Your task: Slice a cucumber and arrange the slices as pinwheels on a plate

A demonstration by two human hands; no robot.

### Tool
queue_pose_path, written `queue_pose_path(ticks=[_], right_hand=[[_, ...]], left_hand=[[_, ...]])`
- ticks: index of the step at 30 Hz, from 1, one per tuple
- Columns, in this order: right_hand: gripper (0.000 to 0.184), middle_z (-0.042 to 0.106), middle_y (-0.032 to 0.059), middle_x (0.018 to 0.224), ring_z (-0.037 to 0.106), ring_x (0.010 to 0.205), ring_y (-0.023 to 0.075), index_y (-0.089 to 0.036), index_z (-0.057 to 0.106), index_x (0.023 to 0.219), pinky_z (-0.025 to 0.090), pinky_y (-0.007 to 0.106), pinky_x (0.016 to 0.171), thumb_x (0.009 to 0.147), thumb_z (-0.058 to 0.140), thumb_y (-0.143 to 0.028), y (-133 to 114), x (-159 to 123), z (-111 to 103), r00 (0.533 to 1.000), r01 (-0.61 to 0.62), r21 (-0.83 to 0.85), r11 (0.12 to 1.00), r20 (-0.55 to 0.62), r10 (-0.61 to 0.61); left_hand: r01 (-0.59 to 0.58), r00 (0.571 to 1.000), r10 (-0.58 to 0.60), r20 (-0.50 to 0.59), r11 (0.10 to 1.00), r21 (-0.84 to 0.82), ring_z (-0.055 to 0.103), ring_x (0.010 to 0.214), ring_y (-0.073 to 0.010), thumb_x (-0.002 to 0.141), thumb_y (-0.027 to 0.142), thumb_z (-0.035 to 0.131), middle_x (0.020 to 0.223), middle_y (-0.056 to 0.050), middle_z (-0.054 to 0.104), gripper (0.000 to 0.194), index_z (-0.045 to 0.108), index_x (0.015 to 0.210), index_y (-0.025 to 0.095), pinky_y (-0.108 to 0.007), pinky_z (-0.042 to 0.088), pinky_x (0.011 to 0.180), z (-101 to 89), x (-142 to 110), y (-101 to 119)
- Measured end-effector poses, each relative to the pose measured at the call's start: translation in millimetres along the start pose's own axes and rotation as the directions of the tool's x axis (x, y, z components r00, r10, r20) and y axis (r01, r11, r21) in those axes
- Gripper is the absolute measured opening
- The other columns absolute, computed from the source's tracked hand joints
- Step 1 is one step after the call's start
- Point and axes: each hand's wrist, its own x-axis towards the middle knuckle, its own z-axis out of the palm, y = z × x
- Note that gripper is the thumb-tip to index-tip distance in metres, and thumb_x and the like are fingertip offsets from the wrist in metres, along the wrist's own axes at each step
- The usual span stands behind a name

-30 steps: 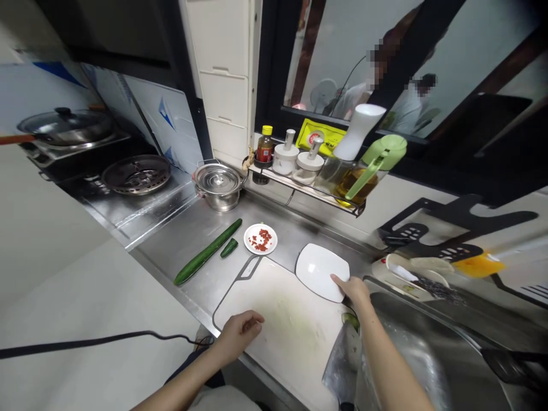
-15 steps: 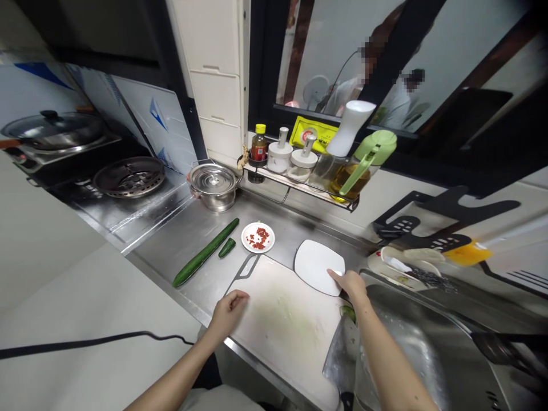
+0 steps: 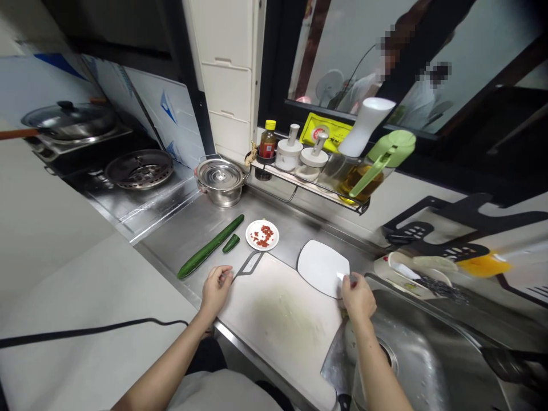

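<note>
My left hand [image 3: 215, 290] is at the left edge of the white cutting board [image 3: 295, 357], near its grey handle, with fingers curled and nothing visible in them. At the right end of a white squarish plate [image 3: 319, 265], my right hand [image 3: 359, 297] has its thumb and fingers bent together. Anything between them is hidden. The plate lies over the board's far right corner. Left of the board are a long cucumber [image 3: 210, 248] and a short cucumber piece [image 3: 231, 244]. A small white dish [image 3: 253, 244] with chopped red bits sits just behind the handle.
To the right is a steel sink [image 3: 422, 365]. A lidded steel pot [image 3: 222, 191] stands at the back left. The wall rack [image 3: 295, 177] carries bottles and jars above the counter. Farther left are a burner [image 3: 139, 169] and a covered pan [image 3: 68, 123].
My left hand has moved left from above the board to its edge. My right hand's fingers have drawn back from the plate's surface and bent. The camera view has shifted slightly.
</note>
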Motion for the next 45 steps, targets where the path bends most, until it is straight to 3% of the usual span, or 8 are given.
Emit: queue_pose_path(ticks=[4,10,17,26,33,39,42,45], right_hand=[[0.05,0.068,0.0136,0.098,0.062,0.091,0.028,-0.014,0.06,0.123,0.044,0.034,0.075,0.088,0.038,-0.043,2.1,-11.3,-1.9,0.998,0.049,0.114,0.992,-0.031,-0.046],[0.055,0.068,0.0116,0.082,0.061,0.075,0.0249,-0.013,0.067,0.11,0.043,0.032,0.07,0.082,0.038,-0.049,1.1,-37.1,-2.0,0.99,0.134,0.284,0.95,-0.072,-0.118],[0.057,0.067,0.0094,0.073,0.06,0.067,0.0224,-0.014,0.07,0.102,0.044,0.031,0.067,0.082,0.038,-0.056,10.5,-65.3,2.2,0.988,0.157,0.352,0.923,-0.046,-0.151],[0.055,0.068,0.0089,0.073,0.058,0.066,0.0205,-0.016,0.071,0.092,0.043,0.03,0.065,0.085,0.037,-0.059,15.0,-88.9,4.2,0.978,0.205,0.385,0.9,-0.035,-0.208],[0.057,0.063,0.0069,0.063,0.054,0.059,0.0186,-0.013,0.072,0.09,0.041,0.028,0.06,0.083,0.04,-0.059,4.4,-97.1,1.2,0.976,0.21,0.452,0.867,-0.049,-0.21],[0.055,0.065,0.0078,0.065,0.053,0.058,0.0183,-0.012,0.072,0.089,0.04,0.028,0.06,0.083,0.04,-0.056,-6.8,-103.2,1.4,0.976,0.209,0.48,0.852,-0.047,-0.213],[0.052,0.067,0.0088,0.07,0.055,0.06,0.0186,-0.013,0.071,0.091,0.04,0.028,0.061,0.084,0.039,-0.053,-10.7,-110.5,-0.6,0.971,0.225,0.483,0.846,-0.039,-0.236],[0.049,0.068,0.0093,0.075,0.057,0.065,0.019,-0.013,0.07,0.095,0.04,0.028,0.064,0.086,0.039,-0.049,-8.4,-121.9,-4.3,0.969,0.227,0.455,0.861,-0.018,-0.246]], left_hand=[[-0.117,0.993,0.114,0.028,0.963,0.242,0.058,0.097,-0.0225,0.086,0.034,0.049,0.104,-0.008,0.063,0.027,0.068,0.1,0.021,-0.035,0.046,0.086,-24.0,19.9,-10.0],[-0.018,0.998,-0.022,0.059,0.8,0.6,0.051,0.112,-0.0311,0.086,0.036,0.051,0.123,-0.01,0.056,0.041,0.06,0.124,0.026,-0.045,0.041,0.094,-61.1,54.3,-32.9],[0.112,0.977,-0.208,0.052,0.703,0.703,0.051,0.116,-0.0367,0.082,0.049,0.054,0.125,-0.016,0.055,0.062,0.047,0.138,0.023,-0.048,0.043,0.091,-51.2,83.7,-45.3],[0.154,0.964,-0.262,0.041,0.678,0.718,0.058,0.11,-0.0354,0.079,0.049,0.056,0.12,-0.014,0.061,0.053,0.057,0.127,0.026,-0.046,0.047,0.085,-51.5,100.5,-56.1],[0.069,0.987,-0.147,0.06,0.738,0.671,0.061,0.105,-0.0299,0.08,0.042,0.059,0.11,-0.013,0.066,0.046,0.06,0.12,0.02,-0.036,0.047,0.083,-56.7,103.7,-64.0],[-0.044,0.999,0.036,0.026,0.754,0.655,0.058,0.106,-0.0311,0.081,0.044,0.057,0.112,-0.012,0.065,0.046,0.059,0.121,0.021,-0.04,0.046,0.085,-88.1,92.6,-67.2],[-0.176,0.984,0.153,0.09,0.777,0.604,0.058,0.104,-0.0292,0.081,0.048,0.056,0.112,-0.009,0.065,0.044,0.059,0.118,0.023,-0.04,0.046,0.087,-105.6,84.6,-70.6],[-0.35,0.935,0.271,0.227,0.793,0.498,0.059,0.1,-0.0263,0.081,0.052,0.057,0.109,-0.007,0.065,0.044,0.059,0.115,0.024,-0.038,0.046,0.087,-112.2,76.7,-72.8]])
